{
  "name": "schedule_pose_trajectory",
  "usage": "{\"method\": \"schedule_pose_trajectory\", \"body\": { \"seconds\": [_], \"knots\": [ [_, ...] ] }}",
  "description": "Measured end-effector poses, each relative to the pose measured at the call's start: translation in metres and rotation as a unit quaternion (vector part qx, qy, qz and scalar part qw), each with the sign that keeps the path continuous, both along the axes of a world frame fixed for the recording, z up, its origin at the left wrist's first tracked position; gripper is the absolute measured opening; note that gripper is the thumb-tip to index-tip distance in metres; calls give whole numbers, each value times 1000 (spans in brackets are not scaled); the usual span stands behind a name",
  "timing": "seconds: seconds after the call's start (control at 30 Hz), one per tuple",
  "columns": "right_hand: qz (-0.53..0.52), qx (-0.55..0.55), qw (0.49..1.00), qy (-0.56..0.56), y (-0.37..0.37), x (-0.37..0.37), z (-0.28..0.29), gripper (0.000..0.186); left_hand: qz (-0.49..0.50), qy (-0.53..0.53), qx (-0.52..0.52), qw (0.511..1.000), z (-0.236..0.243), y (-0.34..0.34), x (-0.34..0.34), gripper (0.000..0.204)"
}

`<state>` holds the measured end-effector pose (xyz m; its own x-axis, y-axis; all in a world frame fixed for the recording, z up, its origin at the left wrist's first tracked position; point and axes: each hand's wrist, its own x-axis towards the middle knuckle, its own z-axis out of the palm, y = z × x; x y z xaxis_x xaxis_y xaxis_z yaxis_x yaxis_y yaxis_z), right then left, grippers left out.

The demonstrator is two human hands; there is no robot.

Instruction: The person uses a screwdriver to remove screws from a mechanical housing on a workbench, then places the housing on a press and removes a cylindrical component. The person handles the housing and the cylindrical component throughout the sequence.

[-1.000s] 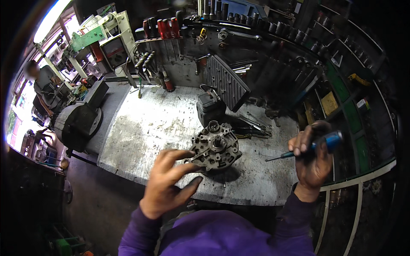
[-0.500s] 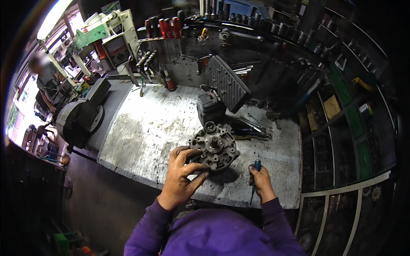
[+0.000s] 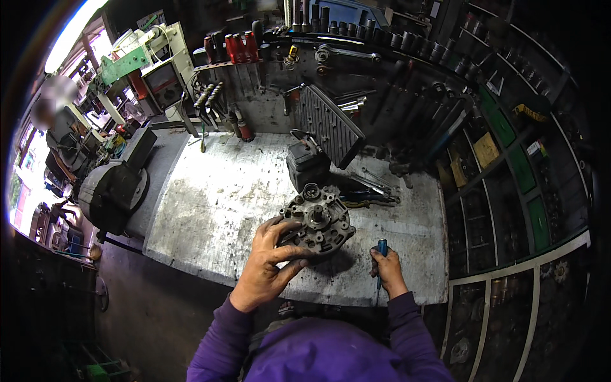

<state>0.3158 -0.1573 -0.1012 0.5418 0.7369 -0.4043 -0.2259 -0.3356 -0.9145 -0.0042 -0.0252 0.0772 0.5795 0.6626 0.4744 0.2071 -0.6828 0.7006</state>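
A round alternator-like metal part [image 3: 317, 218], with a short shaft at its centre and bolt holes around its rim, rests on the pale workbench top [image 3: 210, 210]. My left hand [image 3: 264, 264] has its near-left edge between curled fingers and thumb; the fingertips are partly hidden against it. To the right and nearer me, my right hand [image 3: 389, 268] is wrapped round a blue-handled screwdriver [image 3: 382, 247]. Its blade points down toward the bench's front edge, apart from the metal part. A thin, small piece [image 3: 331, 272] stands or lies on the bench just in front of the part.
Behind the part are a dark boxy unit [image 3: 307, 164], a ribbed dark panel [image 3: 332, 126] leaning over it, and several pliers and wrenches [image 3: 372, 191]. A tool rack [image 3: 273, 57] lines the back, a vise [image 3: 113, 188] sits left, shelves [image 3: 496, 191] right. A person [image 3: 63, 130] is far left.
The screwdriver has tilted, so less of its blade shows below my right hand. My left hand stays on the metal part. The whole view has shifted slightly.
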Motion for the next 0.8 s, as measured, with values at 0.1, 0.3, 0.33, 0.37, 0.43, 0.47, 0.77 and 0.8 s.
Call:
{"method": "schedule_pose_trajectory", "body": {
  "seconds": [0.1,0.3,0.33,0.37,0.43,0.47,0.77,0.8],
  "knots": [
    [8,-8,1000,-24,-1,0,0,18,15,20,-38,999,-1,3,1,21],
    [-3,-16,999,-48,1,-3,1,17,8,15,0,1000,-4,6,-2,23],
    [-10,-32,998,-53,2,-4,2,17,-2,26,2,1000,-4,8,-4,23],
    [-7,-18,999,-47,2,-5,2,16,-11,23,22,999,-3,9,-7,23],
    [-8,-10,999,-41,2,-7,3,16,-16,16,-42,999,-2,10,-10,23],
    [-9,-7,999,-44,2,-7,3,16,-10,3,-55,998,-2,10,-9,23],
    [-25,-4,997,-77,0,-7,-4,18,4,59,45,997,11,1,-3,27],
    [-25,-6,997,-78,0,-7,-5,19,1,66,41,997,14,3,-3,26]
  ]
}}
